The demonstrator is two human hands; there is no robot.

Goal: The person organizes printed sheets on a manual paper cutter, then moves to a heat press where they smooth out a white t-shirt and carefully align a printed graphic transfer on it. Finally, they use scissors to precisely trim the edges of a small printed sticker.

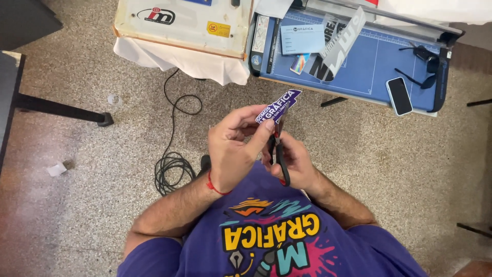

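Observation:
My left hand (pixel 234 146) pinches a small purple printed sticker (pixel 279 106) by its lower end, holding it up in front of my chest. My right hand (pixel 295 160) grips a pair of black-handled scissors (pixel 278 154), whose blades point up toward the sticker's lower edge. A red cord circles my left wrist. Both hands are close together above the speckled floor.
A blue cutting mat with a paper trimmer (pixel 369 56) lies ahead, carrying a phone (pixel 398 96), sunglasses (pixel 423 66), cards and a grey printed strip. A cream machine (pixel 179 23) sits on white cloth to the left. A black cable (pixel 171 164) coils on the floor. A dark table leg (pixel 61 109) stands left.

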